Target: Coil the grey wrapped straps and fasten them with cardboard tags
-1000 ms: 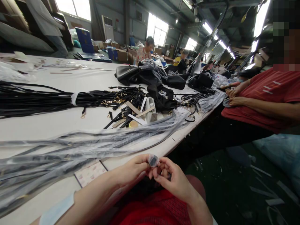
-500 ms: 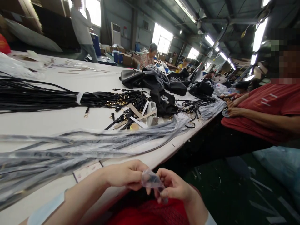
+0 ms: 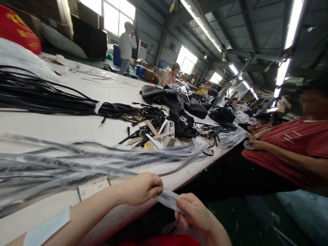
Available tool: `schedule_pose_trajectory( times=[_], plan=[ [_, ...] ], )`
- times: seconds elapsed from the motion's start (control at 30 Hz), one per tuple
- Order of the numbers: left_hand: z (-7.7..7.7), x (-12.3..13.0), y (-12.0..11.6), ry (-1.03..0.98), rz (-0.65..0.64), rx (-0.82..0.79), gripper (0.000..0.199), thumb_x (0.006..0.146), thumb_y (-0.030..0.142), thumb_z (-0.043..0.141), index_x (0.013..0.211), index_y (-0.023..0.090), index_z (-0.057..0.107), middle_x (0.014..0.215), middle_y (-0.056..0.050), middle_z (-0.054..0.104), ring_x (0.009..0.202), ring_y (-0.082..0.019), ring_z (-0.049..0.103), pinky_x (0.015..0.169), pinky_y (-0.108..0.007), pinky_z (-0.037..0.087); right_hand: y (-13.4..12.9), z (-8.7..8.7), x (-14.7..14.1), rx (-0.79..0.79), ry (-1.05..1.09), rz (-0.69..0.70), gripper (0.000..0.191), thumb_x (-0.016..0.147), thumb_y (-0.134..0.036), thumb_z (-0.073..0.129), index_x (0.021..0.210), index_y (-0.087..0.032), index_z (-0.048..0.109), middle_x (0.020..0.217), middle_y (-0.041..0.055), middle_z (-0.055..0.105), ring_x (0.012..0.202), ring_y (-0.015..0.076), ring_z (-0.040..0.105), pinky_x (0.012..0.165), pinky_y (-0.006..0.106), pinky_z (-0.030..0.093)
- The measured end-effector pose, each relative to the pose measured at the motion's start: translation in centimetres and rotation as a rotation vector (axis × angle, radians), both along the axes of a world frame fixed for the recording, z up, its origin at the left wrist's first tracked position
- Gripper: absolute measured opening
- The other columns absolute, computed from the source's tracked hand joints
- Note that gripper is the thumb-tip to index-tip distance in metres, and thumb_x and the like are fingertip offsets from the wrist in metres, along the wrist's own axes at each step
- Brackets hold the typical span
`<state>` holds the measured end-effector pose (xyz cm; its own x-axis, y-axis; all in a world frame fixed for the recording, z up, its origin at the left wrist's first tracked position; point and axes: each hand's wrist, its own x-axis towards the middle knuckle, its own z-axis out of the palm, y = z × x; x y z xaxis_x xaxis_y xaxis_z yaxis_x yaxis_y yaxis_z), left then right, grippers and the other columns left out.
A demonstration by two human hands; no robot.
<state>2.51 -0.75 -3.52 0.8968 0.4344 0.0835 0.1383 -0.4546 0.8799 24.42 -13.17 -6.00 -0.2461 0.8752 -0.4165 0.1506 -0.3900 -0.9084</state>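
Between my two hands stretches a piece of clear plastic film [image 3: 169, 200], just off the table's front edge. My left hand [image 3: 145, 188] has its fingers pinched on one end. The other end is gripped by my right hand [image 3: 191, 209], thumb on top, and more film hangs below it. Dark strips in clear plastic sleeves [image 3: 84, 160] lie along the near side of the table. Behind them is a bundle of black straps [image 3: 51, 99] with gold clasps, tied by a white band [image 3: 98, 107].
On the white table [image 3: 84, 128] are black bags [image 3: 161, 95], cardboard strips [image 3: 152, 128] and a yellow roll [image 3: 148, 146]. A person in a red shirt [image 3: 289, 143] works at the right. Other people are farther back. A bluish plastic sack [image 3: 304, 212] lies on the floor.
My hands have moved a little apart, drawing the film out between them. The view has tilted upward. The person in the grey top at the back has turned and shifted.
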Motion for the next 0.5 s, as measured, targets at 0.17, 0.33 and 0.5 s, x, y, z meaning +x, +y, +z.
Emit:
schedule_pose_trajectory(
  times=[0.17,0.33,0.5],
  plan=[
    [-1.2,0.5,-0.7,0.208,-0.293,-0.612,0.047,0.087,0.062,0.048,0.074,0.018,0.059,0.052,0.004,0.051,0.039,-0.010,0.041,0.042,-0.021,0.032,0.5,1.7,0.3,0.110,-0.112,-0.018,0.054,0.086,-0.063,0.052,0.067,-0.013,0.059,0.047,-0.0040,0.048,0.040,0.0056,0.038,0.042,0.017,0.024],
    [-0.9,-0.2,-0.3,0.170,-0.596,-1.054,0.044,0.072,0.058,0.071,0.063,0.016,0.063,0.037,0.008,0.029,0.031,-0.006,0.018,0.033,-0.022,0.009,0.2,2.9,0.7,0.200,-0.042,0.048,0.053,0.057,-0.055,0.084,0.086,-0.016,0.062,0.067,-0.0033,0.052,0.059,0.0093,0.041,0.053,0.019,0.031],
    [1.1,-1.3,-0.5,-0.267,-0.498,-1.375,0.028,0.081,0.040,0.070,0.080,0.013,0.069,0.045,0.006,0.041,0.033,-0.004,0.030,0.034,-0.017,0.020,0.6,0.9,-2.2,0.260,-0.168,0.041,0.040,0.082,-0.054,0.062,0.092,-0.015,0.068,0.076,0.0014,0.058,0.063,0.0114,0.048,0.060,0.023,0.040]
  ],
)
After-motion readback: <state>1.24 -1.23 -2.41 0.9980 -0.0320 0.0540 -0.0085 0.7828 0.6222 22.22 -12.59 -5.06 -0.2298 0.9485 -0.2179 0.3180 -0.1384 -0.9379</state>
